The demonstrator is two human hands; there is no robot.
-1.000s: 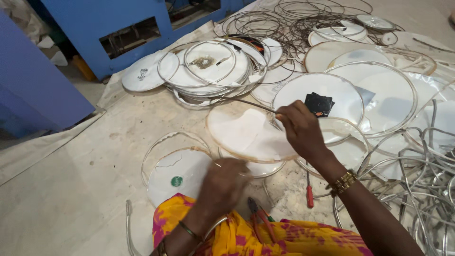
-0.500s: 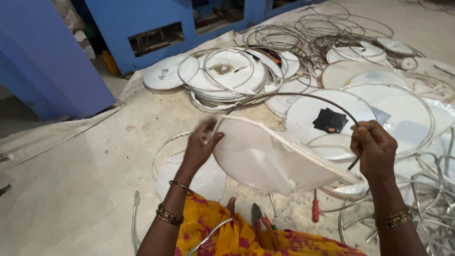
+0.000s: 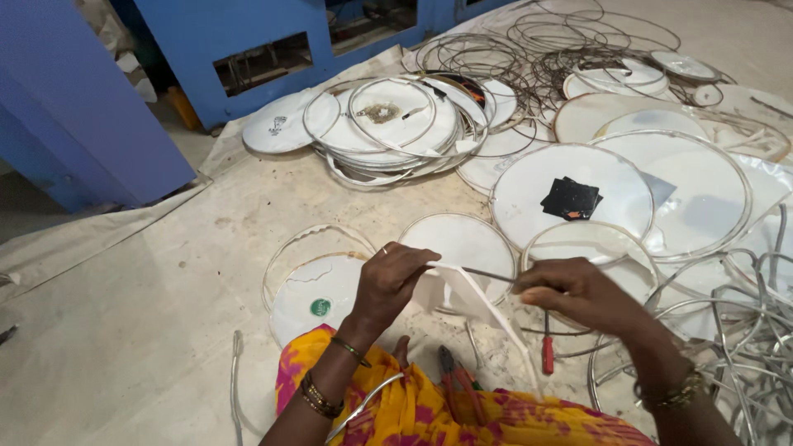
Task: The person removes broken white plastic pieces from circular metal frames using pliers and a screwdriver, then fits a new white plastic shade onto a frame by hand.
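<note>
Both hands are closed on the same piece of work, low in the middle of the head view. The left hand (image 3: 395,281) pinches the near edge of a white, thin round membrane sheet (image 3: 471,299), which is held tilted on edge above the floor, between the knees and the discs lying beyond. The right hand (image 3: 578,293) is closed around a slim metal rod (image 3: 487,273) whose tip reaches the sheet just beside the left fingers.

The step in hand looks like working the edge of the sheet with the rod, perhaps prising it off or onto a wire rim; which of the two cannot be told. The next move would seem to call for a steady pinch from the left hand while the rod travels along the edge, since so thin a sheet may buckle or tear.

On the pale cloth-covered floor (image 3: 165,314), close to the person's yellow and pink patterned garment (image 3: 413,409), lie red-handled pliers (image 3: 456,381) and a red-handled screwdriver (image 3: 547,351). Flat white round discs in metal rims (image 3: 578,194) are spread beyond the hands, one carrying a small black square patch (image 3: 570,198). A stack of similar rimmed discs (image 3: 388,124) sits farther off, near a blue metal cabinet (image 3: 248,41), with loose wire hoops (image 3: 529,49) piled toward the top right.
</note>
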